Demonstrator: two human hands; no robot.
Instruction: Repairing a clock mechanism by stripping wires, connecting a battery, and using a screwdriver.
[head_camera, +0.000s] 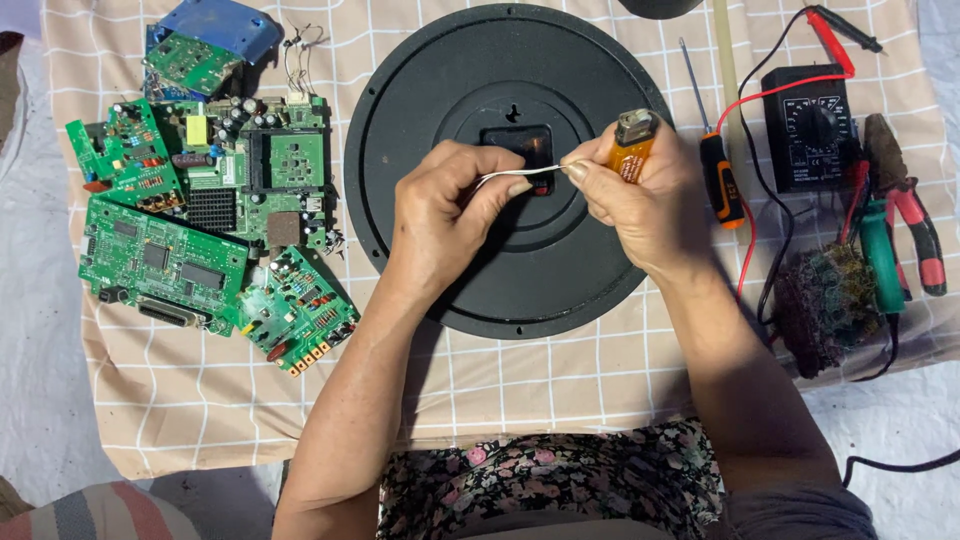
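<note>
We see both hands working above a large round black plastic disc that lies flat on a beige checked cloth. The left hand is closed, and its fingertips pinch one end of a thin white wire. The right hand pinches the other end of this wire and also holds a small orange lighter in its closed fingers. The wire is stretched between the two hands, over the square black box in the middle of the disc. Left of the disc lie several green circuit boards. On the right lie an orange-handled screwdriver, a black multimeter and red-handled pliers.
</note>
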